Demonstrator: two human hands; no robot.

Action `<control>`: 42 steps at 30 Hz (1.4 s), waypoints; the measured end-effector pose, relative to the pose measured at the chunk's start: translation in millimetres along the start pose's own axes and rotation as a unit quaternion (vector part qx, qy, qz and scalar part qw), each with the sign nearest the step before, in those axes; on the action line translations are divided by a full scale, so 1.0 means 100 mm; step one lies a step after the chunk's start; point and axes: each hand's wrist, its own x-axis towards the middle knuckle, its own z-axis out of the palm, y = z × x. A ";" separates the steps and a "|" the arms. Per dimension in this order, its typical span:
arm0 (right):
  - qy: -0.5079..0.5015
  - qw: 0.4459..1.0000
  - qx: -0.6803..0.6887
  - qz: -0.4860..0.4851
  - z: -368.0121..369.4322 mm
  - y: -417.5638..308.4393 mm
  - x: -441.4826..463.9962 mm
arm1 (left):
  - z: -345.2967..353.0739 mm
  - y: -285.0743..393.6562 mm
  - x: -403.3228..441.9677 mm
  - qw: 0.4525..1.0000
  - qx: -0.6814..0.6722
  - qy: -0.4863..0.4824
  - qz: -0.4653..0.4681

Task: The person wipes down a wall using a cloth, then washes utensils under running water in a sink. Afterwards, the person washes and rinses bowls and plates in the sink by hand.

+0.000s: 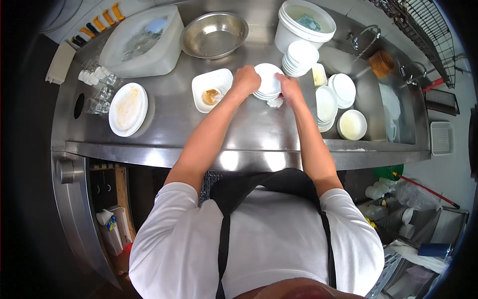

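Note:
A short stack of small white saucers [268,79] is between my two hands on the steel counter. My right hand [290,88] is closed on its right edge, thumb on top. At the left edge my left hand [247,80] is closed against the stack; its fingertips are hidden behind the knuckles. A crumpled white tissue [275,102] lies just below the saucers. Beside my left forearm is a square white bowl [199,88] with brown liquid and something pale in it, partly covered by the arm.
Soiled oval plates [128,109] and small glasses [102,93] stand left. Behind are a plastic tub [172,55], a steel basin [214,36] and a white bucket [284,37]. Stacked white bowls [301,56] stand right, near plates [343,89] and a round bowl [352,124] by the sink [406,132].

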 end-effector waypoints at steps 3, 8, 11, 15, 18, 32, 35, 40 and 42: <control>-0.013 0.999 0.016 0.033 -0.15 0.15 -0.05 | 0.17 0.00 0.05 0.996 -0.089 -0.007 0.008; 0.020 0.997 0.055 0.042 -0.17 0.26 -0.05 | 0.54 -0.21 -0.15 0.881 -0.426 0.206 -0.026; 0.018 0.996 0.063 0.062 -0.15 0.23 0.12 | 0.97 -0.45 -0.56 0.954 -0.218 0.183 0.089; 0.028 0.998 0.004 0.057 0.00 0.05 0.20 | 1.27 -0.09 -0.86 0.972 0.009 0.181 0.147; 0.038 0.994 -0.103 0.018 0.16 -0.08 0.26 | 1.24 0.01 -0.73 0.981 0.033 0.131 0.139; 0.131 0.989 -0.073 0.001 0.36 -0.11 0.53 | 0.33 -0.45 -1.32 0.951 -0.131 0.205 0.190; 0.146 0.989 0.004 0.026 0.48 -0.16 0.46 | -0.09 -0.58 -1.30 0.944 -0.146 0.257 0.144; 0.277 0.954 -0.031 -0.111 0.66 -0.04 -0.17 | -0.66 -1.22 -1.18 0.934 -0.150 0.320 -0.048; 0.176 0.937 -0.146 -0.265 0.88 -0.03 -0.65 | -0.78 -1.38 -1.16 0.917 -0.199 0.333 -0.092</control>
